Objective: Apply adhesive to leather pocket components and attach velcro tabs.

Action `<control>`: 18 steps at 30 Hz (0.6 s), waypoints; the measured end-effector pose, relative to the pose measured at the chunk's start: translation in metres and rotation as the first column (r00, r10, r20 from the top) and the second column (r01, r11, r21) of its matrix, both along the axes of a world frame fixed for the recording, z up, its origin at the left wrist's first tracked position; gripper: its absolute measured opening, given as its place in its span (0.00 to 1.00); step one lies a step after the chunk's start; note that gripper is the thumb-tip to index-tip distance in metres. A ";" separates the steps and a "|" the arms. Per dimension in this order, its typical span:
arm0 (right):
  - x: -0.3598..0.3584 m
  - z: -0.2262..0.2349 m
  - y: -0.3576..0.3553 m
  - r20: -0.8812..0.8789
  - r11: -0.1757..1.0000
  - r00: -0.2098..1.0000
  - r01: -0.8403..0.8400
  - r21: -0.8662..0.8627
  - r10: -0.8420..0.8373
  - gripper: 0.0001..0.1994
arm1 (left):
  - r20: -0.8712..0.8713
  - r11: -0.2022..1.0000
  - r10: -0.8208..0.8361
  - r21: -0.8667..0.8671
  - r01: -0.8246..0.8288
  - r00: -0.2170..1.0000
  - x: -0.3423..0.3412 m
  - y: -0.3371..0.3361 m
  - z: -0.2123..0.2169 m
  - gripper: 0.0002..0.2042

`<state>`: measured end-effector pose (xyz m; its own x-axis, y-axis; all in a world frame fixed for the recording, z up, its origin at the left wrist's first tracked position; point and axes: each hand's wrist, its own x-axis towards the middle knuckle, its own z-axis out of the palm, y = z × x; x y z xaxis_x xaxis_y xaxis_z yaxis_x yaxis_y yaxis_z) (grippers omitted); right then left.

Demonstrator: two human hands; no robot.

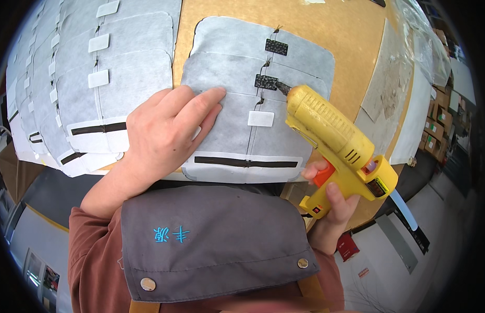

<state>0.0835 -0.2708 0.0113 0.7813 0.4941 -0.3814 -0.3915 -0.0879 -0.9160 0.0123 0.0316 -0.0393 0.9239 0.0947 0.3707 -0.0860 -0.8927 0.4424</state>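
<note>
My right hand (pixel 333 201) grips a yellow glue gun (pixel 331 125), a finger at its orange trigger (pixel 323 175). A pale glue stick (pixel 404 209) pokes out of its back. The gun's dark nozzle (pixel 283 87) is at the right end of a black rectangular patch (pixel 265 82) on overlapping grey-white fabric sheets (pixel 221 117). Another black patch (pixel 276 47) lies farther away; a white rectangular tab (pixel 261 119) sits nearer, along the same thin wires. My left hand (pixel 167 125) rests over the sheets' left edge, fingers together, with a small white piece (pixel 196 133) partly showing between them.
More overlapping sheets with white tabs (pixel 98 78) cover the left side of the brown table (pixel 357 47). A worn grey board (pixel 383 78) and clear plastic film (pixel 419 41) lie at the right. Cardboard boxes (pixel 438 122) are stacked beyond.
</note>
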 end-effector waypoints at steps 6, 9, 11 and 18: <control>-0.007 0.004 0.012 0.088 0.993 0.994 0.070 -0.092 -0.062 0.26 | 0.001 1.000 0.004 0.006 -0.004 1.000 0.000 0.000 0.000 0.15; -0.009 0.004 0.015 0.092 0.993 0.992 0.091 -0.079 -0.083 0.25 | -0.001 1.000 0.007 0.001 -0.007 1.000 0.000 0.000 0.000 0.15; -0.008 0.006 0.020 0.096 0.992 0.991 0.101 -0.075 -0.094 0.25 | -0.001 1.000 0.009 0.001 -0.009 1.000 0.000 0.000 0.000 0.15; 0.002 0.001 0.017 -0.013 0.999 1.000 0.002 0.035 -0.002 0.30 | -0.001 1.000 0.008 -0.010 -0.008 1.000 0.000 0.000 0.001 0.16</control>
<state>0.0854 -0.2534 0.0119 0.7776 0.5056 -0.3738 -0.4031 -0.0553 -0.9135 0.0120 0.0320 -0.0385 0.9233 0.1060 0.3691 -0.0784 -0.8889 0.4513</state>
